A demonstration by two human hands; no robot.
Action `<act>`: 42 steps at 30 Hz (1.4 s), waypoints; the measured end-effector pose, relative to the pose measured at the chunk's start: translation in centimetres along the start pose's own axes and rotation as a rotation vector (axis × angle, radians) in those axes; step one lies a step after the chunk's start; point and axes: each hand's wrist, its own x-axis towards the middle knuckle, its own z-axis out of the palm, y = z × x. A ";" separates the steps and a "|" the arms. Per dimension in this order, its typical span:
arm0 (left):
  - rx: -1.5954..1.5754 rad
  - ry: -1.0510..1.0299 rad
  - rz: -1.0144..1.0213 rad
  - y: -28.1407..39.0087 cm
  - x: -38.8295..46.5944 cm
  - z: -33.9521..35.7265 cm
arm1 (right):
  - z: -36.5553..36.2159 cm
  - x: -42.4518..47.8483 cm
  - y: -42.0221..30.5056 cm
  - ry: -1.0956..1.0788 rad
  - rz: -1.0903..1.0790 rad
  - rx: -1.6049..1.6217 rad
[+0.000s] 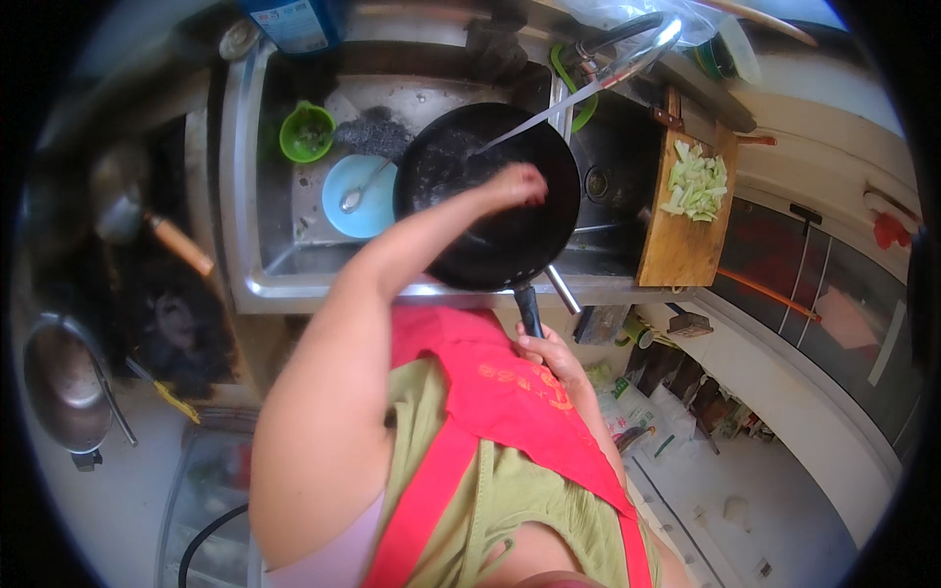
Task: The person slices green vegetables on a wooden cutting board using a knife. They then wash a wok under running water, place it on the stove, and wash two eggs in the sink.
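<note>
A black frying pan (507, 253) rests tilted across the sink, spanning its two basins. My right hand (548, 353) is closed around the pan's black handle (528, 312) at the front edge. Inside the pan, my left hand (518, 185) is curled and blurred. Whether it holds anything is hidden. From the chrome faucet (639, 59) a stream of water (548, 114) runs into the pan, where the water ripples. Beside the pan in the left basin lies a light blue plate (345, 184) with a metal spoon (353, 197) on it.
A green strainer-like cup (307, 132) and a dark mesh-like heap (373, 134) sit in the left basin. Right of the sink, a wooden cutting board (673, 253) bears chopped pale green vegetable (696, 184) and a knife (695, 128). A wooden-handled utensil (180, 244) lies at left.
</note>
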 end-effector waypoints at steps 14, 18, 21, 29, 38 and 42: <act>1.781 0.082 0.701 18.4 0.4 -8.2 | -0.4 0.4 -0.1 -0.072 0.012 0.016; 1.676 -0.141 0.853 22.7 9.5 -1.7 | -1.0 0.6 0.6 -0.099 -0.002 0.062; 2.139 -0.296 1.278 19.5 17.1 0.8 | -0.8 0.3 1.3 -0.081 -0.015 0.090; 2.133 -0.318 1.031 20.8 18.5 -1.0 | -0.2 0.1 0.7 -0.083 -0.021 0.090; 1.316 0.372 0.558 20.8 -10.3 -17.9 | 2.7 -1.1 -1.7 -0.236 0.012 0.123; 0.886 0.761 0.454 16.2 -22.1 -21.0 | 3.3 -0.7 -0.7 -0.533 0.070 0.364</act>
